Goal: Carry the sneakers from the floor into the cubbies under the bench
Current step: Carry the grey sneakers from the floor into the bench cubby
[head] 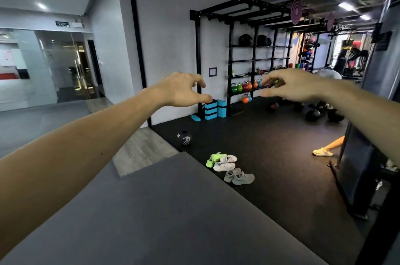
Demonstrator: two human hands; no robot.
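Head view: left hand [184, 89] and right hand [292, 85] raised, fingers loosely spread, holding nothing. Sneakers, three pairs — green [213, 159], white [225, 164], grey [239, 177] — on floor well below my fingers, beside bench [173, 210]. Likely light, soft; pinch at heel collars.

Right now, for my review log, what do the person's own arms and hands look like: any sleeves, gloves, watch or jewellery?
Both forearms are bare as far as the frame shows, with no sleeve edge in view. The left hand and right hand wear no gloves. No watch, bracelet or ring shows on either wrist or on the fingers that can be seen. No markings are visible.
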